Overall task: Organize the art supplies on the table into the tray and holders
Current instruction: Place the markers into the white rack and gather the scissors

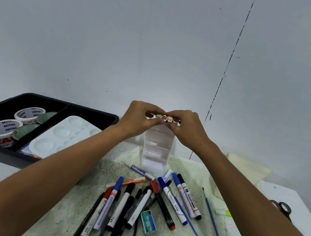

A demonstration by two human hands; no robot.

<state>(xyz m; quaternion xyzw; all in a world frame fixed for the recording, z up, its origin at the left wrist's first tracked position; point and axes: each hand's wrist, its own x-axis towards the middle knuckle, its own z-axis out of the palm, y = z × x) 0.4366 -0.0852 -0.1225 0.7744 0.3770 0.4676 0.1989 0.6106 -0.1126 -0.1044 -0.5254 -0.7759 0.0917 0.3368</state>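
Observation:
Both hands are raised at the far edge of the table, pinching a short row of small watercolour pans (164, 117) in green, red and yellow. My left hand (139, 118) grips the row's left end and my right hand (187, 126) grips its right end. The row hovers just above the top of a white tiered holder (155, 155) that stands upright. A pile of markers and pens (137, 199) lies on the speckled mat in front of the holder. Two thin blue paintbrushes (213, 218) lie to the right of the pile.
A black tray (94, 110) at the left holds two tape rolls (2, 130), green pads and a white paint palette (61, 135). A green staples box (148, 222) lies among the pens. Black scissors (281, 208) and a cream box (246, 170) are at the right.

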